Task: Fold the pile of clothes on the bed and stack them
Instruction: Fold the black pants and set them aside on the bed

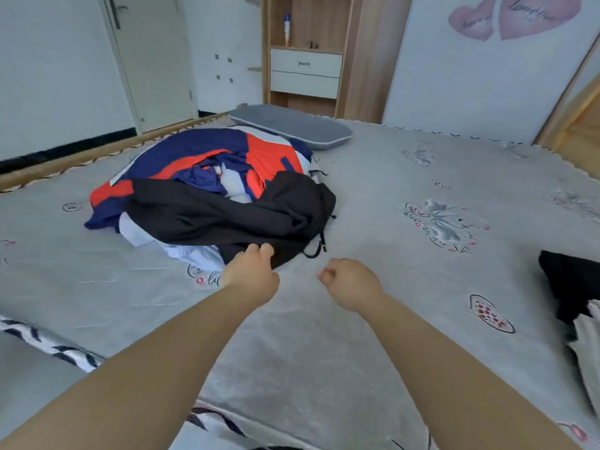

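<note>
The bed (373, 196), under a grey printed sheet, carries a clothes pile (211, 193) toward its far left, a grey pillow (292, 125) at the far edge, and dark clothes (571, 284) at the right edge.

Place: a bedroom in a home | Signs: a big bed with a grey flowery sheet (373, 196) is filling the room | a flat grey pillow (292, 125) is lying on it | a wooden shelf with two white drawers (305, 73) is standing by the white door (152, 60) | pink heart stickers (516, 14) are showing on the wall
</note>
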